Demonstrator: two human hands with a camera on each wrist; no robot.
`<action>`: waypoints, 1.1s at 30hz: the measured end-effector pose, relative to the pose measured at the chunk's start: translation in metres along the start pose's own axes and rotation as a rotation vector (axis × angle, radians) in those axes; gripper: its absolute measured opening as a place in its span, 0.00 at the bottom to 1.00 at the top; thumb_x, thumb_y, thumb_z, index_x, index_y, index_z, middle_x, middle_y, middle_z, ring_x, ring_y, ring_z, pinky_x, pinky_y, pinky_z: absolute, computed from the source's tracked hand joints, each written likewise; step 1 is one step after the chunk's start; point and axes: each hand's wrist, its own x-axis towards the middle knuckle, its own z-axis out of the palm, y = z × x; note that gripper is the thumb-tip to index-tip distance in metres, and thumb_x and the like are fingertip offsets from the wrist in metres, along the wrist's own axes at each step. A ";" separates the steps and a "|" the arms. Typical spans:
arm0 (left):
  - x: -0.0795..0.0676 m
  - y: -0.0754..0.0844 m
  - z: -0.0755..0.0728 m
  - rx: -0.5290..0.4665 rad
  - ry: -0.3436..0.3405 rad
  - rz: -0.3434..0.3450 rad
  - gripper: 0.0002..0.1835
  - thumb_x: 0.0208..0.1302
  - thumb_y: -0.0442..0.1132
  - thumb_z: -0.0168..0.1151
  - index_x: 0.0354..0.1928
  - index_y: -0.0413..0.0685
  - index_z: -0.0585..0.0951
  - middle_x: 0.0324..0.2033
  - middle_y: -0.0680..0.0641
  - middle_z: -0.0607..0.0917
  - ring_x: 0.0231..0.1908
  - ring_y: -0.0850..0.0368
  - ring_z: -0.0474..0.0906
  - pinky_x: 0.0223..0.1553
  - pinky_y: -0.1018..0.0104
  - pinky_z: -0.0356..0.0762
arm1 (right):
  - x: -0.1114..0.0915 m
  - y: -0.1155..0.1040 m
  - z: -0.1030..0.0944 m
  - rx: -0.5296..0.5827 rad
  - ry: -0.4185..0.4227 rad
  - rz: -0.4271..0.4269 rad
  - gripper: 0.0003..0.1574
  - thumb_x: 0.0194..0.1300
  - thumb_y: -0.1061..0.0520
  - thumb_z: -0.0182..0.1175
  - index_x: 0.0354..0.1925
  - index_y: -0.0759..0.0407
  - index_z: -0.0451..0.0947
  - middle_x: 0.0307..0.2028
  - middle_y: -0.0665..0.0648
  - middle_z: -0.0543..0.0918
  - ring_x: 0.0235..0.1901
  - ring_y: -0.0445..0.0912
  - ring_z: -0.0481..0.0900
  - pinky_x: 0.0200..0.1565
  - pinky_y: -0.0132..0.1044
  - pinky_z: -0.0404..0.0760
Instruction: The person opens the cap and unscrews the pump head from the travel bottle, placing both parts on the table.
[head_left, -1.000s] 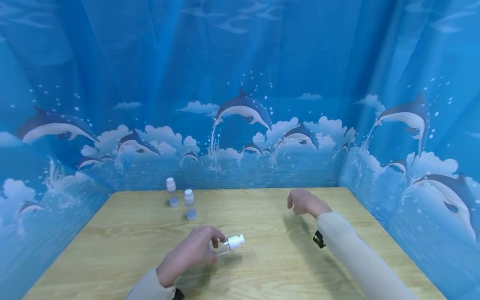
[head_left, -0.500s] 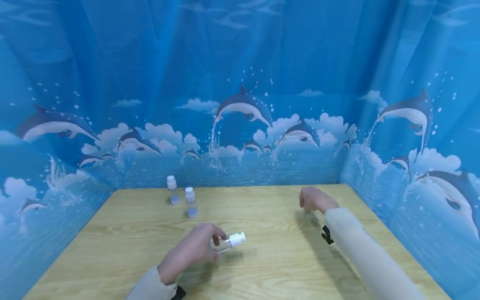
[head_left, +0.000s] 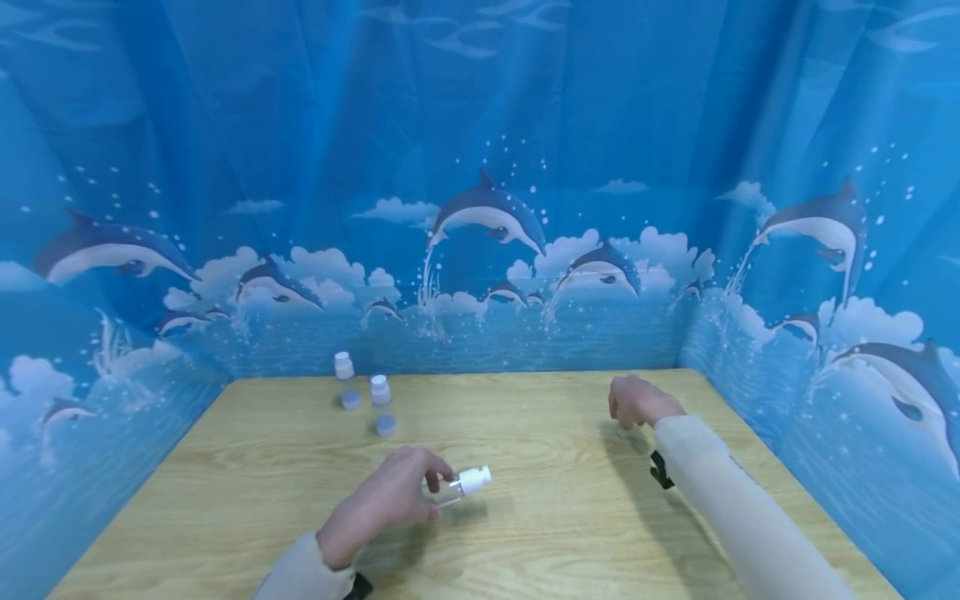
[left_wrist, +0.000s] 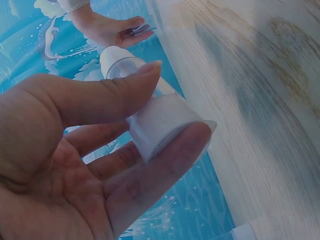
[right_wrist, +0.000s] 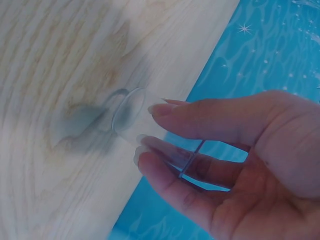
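A clear cap (right_wrist: pixel 136 117) is pinched between the thumb and fingertips of the right hand (head_left: pixel 641 402), low over the far right part of the table (head_left: pixel 540 517). The cap's rim is turned down toward the wood, but whether it is touching cannot be told. In the left hand (head_left: pixel 390 496) a clear bottle (head_left: pixel 460 487) is gripped by thumb and fingers, its white top (head_left: pixel 474 480) pointed toward the right; it is held tilted above the table, as its shadow suggests, with one fingertip laid across its wide end. Near the far left edge, two more bottles are stood upright just beside each other, the farther one (head_left: pixel 347 381) and the nearer one (head_left: pixel 382 405), touched by neither hand. The step in hand is judged to be the setting aside of the cap, with the bottle kept apart from it. For the next move, the rim would need to be seated flat and the right fingers loosened evenly, so that the light cap is not tipped, while the bottle is held steady.
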 end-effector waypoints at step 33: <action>0.002 -0.002 0.001 -0.021 -0.036 -0.010 0.25 0.45 0.26 0.79 0.49 0.47 0.88 0.37 0.45 0.90 0.40 0.49 0.85 0.40 0.52 0.86 | 0.001 0.004 0.007 -0.002 0.000 0.020 0.19 0.59 0.76 0.59 0.44 0.59 0.83 0.43 0.57 0.83 0.30 0.47 0.77 0.30 0.38 0.78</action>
